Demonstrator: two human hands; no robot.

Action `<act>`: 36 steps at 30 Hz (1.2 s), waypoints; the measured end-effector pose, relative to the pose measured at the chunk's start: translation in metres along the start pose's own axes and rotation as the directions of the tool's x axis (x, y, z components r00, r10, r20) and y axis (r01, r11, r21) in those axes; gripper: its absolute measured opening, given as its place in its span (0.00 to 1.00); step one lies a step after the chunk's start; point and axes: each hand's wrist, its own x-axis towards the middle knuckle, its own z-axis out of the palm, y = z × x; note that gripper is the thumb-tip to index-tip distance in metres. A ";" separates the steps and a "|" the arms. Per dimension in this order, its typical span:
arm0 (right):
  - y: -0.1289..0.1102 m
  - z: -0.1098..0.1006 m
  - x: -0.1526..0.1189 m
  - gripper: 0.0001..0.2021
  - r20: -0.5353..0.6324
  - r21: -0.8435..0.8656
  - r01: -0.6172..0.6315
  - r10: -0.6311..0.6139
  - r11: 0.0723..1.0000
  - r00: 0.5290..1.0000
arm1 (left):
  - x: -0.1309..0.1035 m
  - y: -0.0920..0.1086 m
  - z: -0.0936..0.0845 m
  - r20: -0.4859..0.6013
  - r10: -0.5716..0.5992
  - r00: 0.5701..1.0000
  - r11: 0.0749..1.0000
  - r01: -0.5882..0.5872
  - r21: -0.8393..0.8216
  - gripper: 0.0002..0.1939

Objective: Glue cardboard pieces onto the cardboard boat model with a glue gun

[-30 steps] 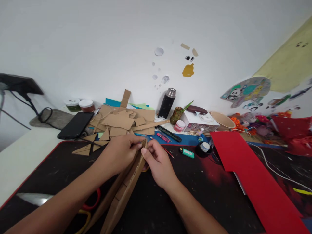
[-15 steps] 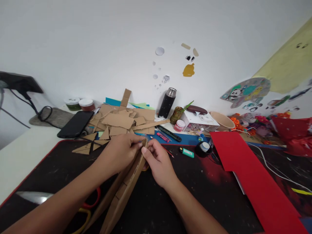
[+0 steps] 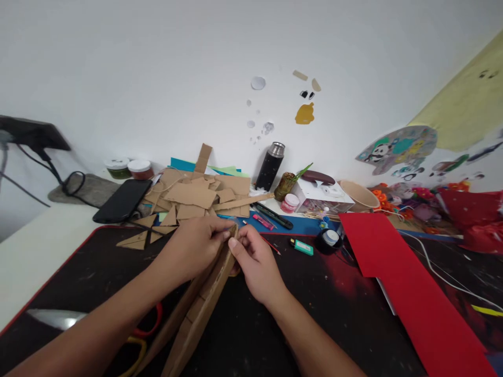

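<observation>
A long folded piece of cardboard [image 3: 202, 309] runs from the near edge up to my hands, its two walls standing apart like a narrow channel. At its far end, my left hand [image 3: 200, 243] pinches the left side between thumb and fingers. My right hand [image 3: 255, 259] grips the same end from the right, thumb on the outer wall and fingers curled behind. Both hands nearly touch at the tip. Under my left forearm lie scissors [image 3: 58, 318] with red and yellow handles, partly hidden.
Cardboard scraps [image 3: 192, 193] are heaped at the back. Nearby are a black phone [image 3: 122, 200], a black flask [image 3: 270, 166], a box cutter [image 3: 275, 214], a green lighter [image 3: 302, 246] and a black tape roll [image 3: 329, 240]. Red paper [image 3: 408, 293] covers the right side.
Almost nothing differs. My hands keep the same hold on the cardboard's far end, and the view has shifted very slightly.
</observation>
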 end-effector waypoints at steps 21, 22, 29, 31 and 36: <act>0.001 0.000 0.001 0.17 -0.005 0.018 0.001 -0.001 1.000 1.000 | 0.000 -0.003 0.002 -0.029 -0.003 1.000 1.000 0.003 0.001 0.23; 0.001 0.000 0.001 0.17 -0.002 0.019 0.000 0.000 1.000 1.000 | 0.000 -0.003 0.002 -0.030 -0.003 1.000 1.000 0.002 -0.002 0.23; 0.002 -0.001 0.001 0.17 0.000 0.030 0.005 -0.005 1.000 1.000 | 0.000 -0.002 0.003 -0.055 0.013 0.998 1.000 -0.014 -0.017 0.22; 0.002 -0.001 0.001 0.17 0.007 0.033 0.004 -0.004 0.999 1.000 | 0.000 -0.002 0.002 -0.055 0.014 0.998 1.000 -0.016 -0.026 0.22; 0.000 0.000 0.000 0.18 0.000 0.033 -0.007 0.007 0.999 1.000 | 0.000 -0.002 0.001 -0.040 0.022 0.999 0.999 -0.024 -0.047 0.21</act>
